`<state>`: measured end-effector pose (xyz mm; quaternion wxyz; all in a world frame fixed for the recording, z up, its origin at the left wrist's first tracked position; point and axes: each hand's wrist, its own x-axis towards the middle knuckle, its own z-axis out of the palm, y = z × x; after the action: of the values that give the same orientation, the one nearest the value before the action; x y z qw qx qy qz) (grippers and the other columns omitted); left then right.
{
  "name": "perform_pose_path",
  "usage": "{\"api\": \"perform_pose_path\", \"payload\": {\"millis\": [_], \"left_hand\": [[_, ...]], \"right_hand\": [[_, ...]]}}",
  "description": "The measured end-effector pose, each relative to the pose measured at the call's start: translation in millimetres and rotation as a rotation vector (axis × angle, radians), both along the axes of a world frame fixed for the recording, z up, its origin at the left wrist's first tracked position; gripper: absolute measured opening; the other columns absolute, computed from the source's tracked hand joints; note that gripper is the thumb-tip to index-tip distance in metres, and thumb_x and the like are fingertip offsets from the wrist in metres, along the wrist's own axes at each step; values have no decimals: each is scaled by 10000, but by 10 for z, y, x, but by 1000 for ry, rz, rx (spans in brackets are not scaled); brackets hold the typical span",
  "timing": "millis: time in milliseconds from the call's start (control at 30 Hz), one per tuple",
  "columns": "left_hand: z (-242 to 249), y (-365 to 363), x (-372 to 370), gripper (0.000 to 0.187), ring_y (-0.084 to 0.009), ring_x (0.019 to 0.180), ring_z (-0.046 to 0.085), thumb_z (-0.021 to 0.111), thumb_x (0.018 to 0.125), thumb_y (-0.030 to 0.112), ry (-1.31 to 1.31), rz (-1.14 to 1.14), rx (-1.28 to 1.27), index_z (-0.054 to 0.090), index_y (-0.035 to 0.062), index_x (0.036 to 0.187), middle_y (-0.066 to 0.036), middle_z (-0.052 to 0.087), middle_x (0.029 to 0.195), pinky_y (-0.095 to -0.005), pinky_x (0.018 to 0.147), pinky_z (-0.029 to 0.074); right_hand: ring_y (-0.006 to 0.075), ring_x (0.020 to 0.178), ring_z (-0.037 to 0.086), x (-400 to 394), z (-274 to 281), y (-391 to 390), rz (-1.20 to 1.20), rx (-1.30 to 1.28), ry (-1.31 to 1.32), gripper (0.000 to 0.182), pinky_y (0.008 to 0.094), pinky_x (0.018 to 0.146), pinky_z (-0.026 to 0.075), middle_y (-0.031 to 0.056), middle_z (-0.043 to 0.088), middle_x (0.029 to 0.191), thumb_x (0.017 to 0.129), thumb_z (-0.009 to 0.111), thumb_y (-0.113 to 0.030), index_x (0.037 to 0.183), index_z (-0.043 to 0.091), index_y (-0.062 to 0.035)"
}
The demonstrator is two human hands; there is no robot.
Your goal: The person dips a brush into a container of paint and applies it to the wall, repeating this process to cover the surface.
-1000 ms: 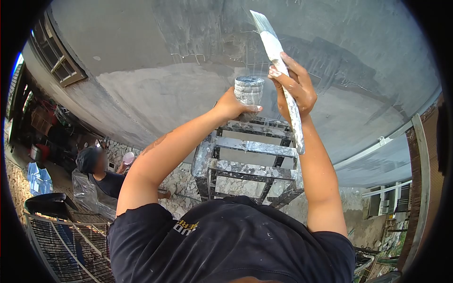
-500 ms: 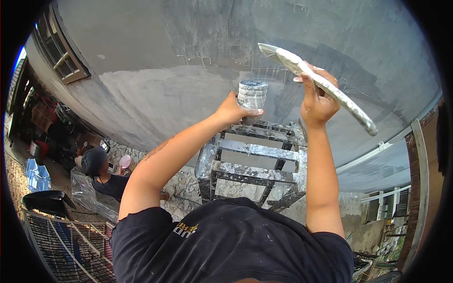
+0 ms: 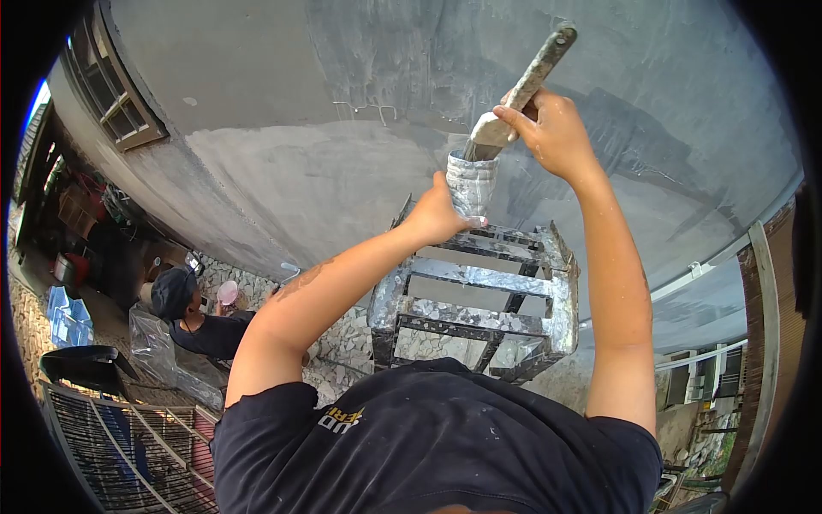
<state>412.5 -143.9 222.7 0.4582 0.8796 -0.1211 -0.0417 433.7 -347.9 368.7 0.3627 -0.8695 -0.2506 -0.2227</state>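
Note:
My left hand (image 3: 441, 212) is wrapped round a small paint-spattered can (image 3: 472, 184), held upright in front of the grey wall (image 3: 257, 171). Above it, my right hand (image 3: 545, 128) grips a paint-caked brush (image 3: 538, 70) near the base of its handle. The brush points down, and its bristles are at the can's mouth, their tips hidden inside. Its handle end points up and to the right. Patches of lighter and darker grey cover the wall.
A splattered ladder-like stand (image 3: 479, 274) rises just below my hands. At the lower left a person (image 3: 201, 317) in a dark cap holds a pink container (image 3: 228, 293). A metal rack (image 3: 120, 445), blue crate (image 3: 68, 319) and window (image 3: 111, 86) are on the left.
My right hand has turned the brush from pointing up and left at the wall to pointing down, its bristles now in the can's mouth. The can has shifted slightly right.

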Motion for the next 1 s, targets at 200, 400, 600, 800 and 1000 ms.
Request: {"api": "perform_pose_path", "payload": {"millis": [200,400,600,800,1000], "left_hand": [[-57,-6,4,976,-457,1167,683,964,735,387,-50,-19,-7,353,-86,1330,-342,667,1219,-461,1002,548],[-28,15,-13,994,-398,1210,675,953,745,397,-14,-9,-14,373,-94,1385,-310,656,1270,-436,1043,531],[-39,12,-11,988,-400,1195,681,951,744,408,-43,-24,-20,376,-88,1376,-306,660,1260,-439,1028,538],[-36,12,-13,972,-394,1187,685,948,751,401,-13,-25,-43,379,-85,1372,-294,665,1249,-434,1023,543],[-81,18,8,969,-387,1211,674,954,752,380,-29,-29,-46,376,-83,1375,-296,652,1276,-433,1042,536]], "right_hand": [[342,839,725,289,-60,316,29,-279,213,433,437,780,548,238,748,914,1007,709,-359,1020,693,73],[396,833,703,341,-48,413,-84,-311,194,458,469,753,530,265,712,896,1001,709,-370,987,645,84],[413,884,717,388,-270,441,-47,-390,231,444,488,785,543,275,716,936,1002,702,-352,1001,645,88],[408,908,733,318,-386,444,2,-363,253,399,481,796,556,280,731,954,990,716,-319,1021,669,76],[339,799,719,144,-37,379,-15,-258,179,409,432,739,548,246,740,894,994,719,-333,989,675,73]]}}
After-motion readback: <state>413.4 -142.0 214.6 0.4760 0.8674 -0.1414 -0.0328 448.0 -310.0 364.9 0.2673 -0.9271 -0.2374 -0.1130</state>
